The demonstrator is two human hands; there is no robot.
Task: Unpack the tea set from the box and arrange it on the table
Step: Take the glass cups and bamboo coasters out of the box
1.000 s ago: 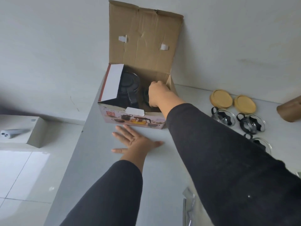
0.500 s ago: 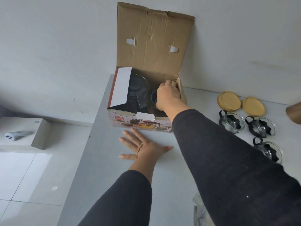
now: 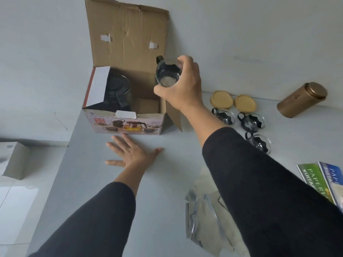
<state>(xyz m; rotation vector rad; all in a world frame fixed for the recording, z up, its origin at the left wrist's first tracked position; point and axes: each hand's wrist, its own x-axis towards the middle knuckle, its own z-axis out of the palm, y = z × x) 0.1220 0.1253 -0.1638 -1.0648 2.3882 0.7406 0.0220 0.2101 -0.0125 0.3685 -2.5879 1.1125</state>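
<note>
The right hand [image 3: 182,86] grips a glass teacup [image 3: 168,74] with a dark handle, fingers curled round its wall, holding it in the air above the right end of the open cardboard box [image 3: 126,121]. The left hand [image 3: 130,152] lies flat on the grey table [image 3: 89,173] just in front of the box, fingers straight and spread wide. A dark teapot [image 3: 118,91] stands inside the box at its left side. To the right of the box, 3 glass teacups [image 3: 250,120] sit on the table near 2 round wooden lids [image 3: 233,101]. A bronze canister [image 3: 301,99] lies on its side farther right.
</note>
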